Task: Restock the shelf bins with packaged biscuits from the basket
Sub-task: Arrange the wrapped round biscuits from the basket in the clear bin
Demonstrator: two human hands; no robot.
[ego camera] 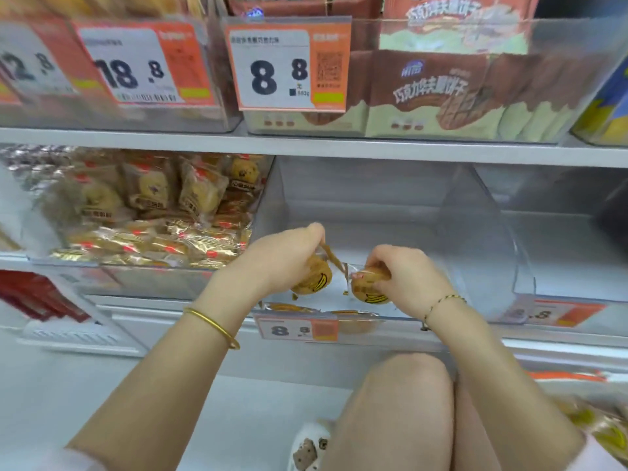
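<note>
left hand (289,263) grips one biscuit packet (314,282) | right hand (409,282) grips second packet (368,288) | clear bin (373,205) — two loose packets (289,307) inside

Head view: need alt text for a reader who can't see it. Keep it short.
The left hand grips one banana-print biscuit packet and the right hand a second packet at the front of a nearly empty clear shelf bin. A few loose packets lie behind its 8.8 price tag; the neighbouring bin to its left is full.
</note>
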